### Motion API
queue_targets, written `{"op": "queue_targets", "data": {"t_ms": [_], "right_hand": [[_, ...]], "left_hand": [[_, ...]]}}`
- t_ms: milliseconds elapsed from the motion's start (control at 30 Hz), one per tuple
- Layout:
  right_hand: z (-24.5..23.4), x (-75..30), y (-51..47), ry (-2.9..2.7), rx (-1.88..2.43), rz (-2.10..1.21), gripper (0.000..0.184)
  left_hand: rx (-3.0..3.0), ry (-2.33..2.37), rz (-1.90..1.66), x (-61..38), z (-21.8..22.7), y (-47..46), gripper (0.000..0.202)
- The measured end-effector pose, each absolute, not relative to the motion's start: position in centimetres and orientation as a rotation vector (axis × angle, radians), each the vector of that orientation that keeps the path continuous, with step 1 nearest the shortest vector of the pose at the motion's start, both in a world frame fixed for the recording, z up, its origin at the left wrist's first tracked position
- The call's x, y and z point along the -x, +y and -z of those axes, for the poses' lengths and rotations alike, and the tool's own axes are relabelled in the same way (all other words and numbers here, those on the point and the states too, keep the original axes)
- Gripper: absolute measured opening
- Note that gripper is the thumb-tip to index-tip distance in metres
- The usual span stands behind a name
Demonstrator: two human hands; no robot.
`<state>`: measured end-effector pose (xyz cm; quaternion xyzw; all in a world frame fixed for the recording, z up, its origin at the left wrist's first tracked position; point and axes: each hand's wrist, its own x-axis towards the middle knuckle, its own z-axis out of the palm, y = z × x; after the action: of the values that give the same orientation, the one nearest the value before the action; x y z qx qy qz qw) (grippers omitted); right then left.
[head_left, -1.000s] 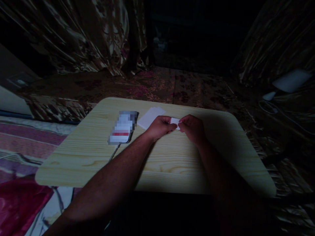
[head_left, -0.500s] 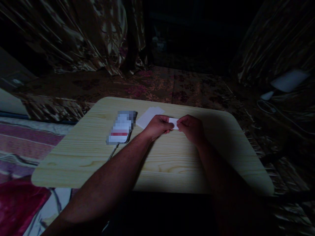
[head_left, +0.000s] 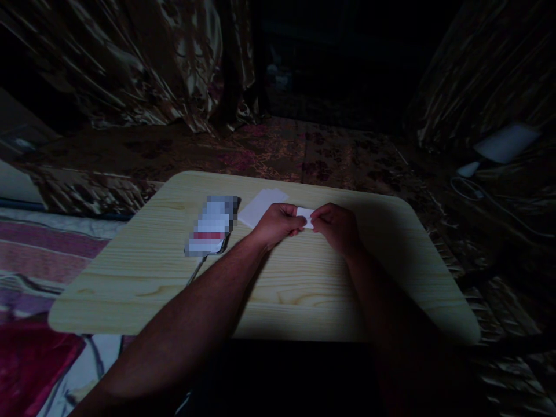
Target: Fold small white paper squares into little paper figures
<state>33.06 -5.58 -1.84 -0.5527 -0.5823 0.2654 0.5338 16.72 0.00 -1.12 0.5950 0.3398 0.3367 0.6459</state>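
Observation:
My left hand (head_left: pixel 278 225) and my right hand (head_left: pixel 336 227) meet over the far middle of a light wooden table (head_left: pixel 304 289). Both pinch a small white piece of paper (head_left: pixel 305 216) between their fingertips, one hand at each end. The fingers of both hands are closed on it. Just left of my left hand lie white paper sheets (head_left: pixel 257 207) flat on the table.
A phone (head_left: pixel 211 227) with a cable lies on the table's left part. Patterned brown fabric (head_left: pixel 269 150) covers the floor and hangs behind. A striped pink cloth (head_left: pixel 39 255) lies at left. A white object (head_left: pixel 506 142) and cords sit at right.
The hands have stayed together on the small paper, with slight finger shifts. The view has drifted a little, so everything sits slightly further left.

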Motion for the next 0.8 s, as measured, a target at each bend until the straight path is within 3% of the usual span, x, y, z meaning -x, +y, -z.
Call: {"op": "queue_targets", "data": {"t_ms": [600, 800], "right_hand": [[1.49, -32.83, -5.93, -1.441, 1.330, -0.571, 0.008], [1.29, -32.52, -6.08, -1.396, 1.229, -0.708, 0.006]], "left_hand": [[-1.236, 0.755, -0.804, -16.99, 1.42, 0.19, 0.011], [-1.170, 0.715, -0.767, -16.83, 0.86, 0.01, 0.013]]}}
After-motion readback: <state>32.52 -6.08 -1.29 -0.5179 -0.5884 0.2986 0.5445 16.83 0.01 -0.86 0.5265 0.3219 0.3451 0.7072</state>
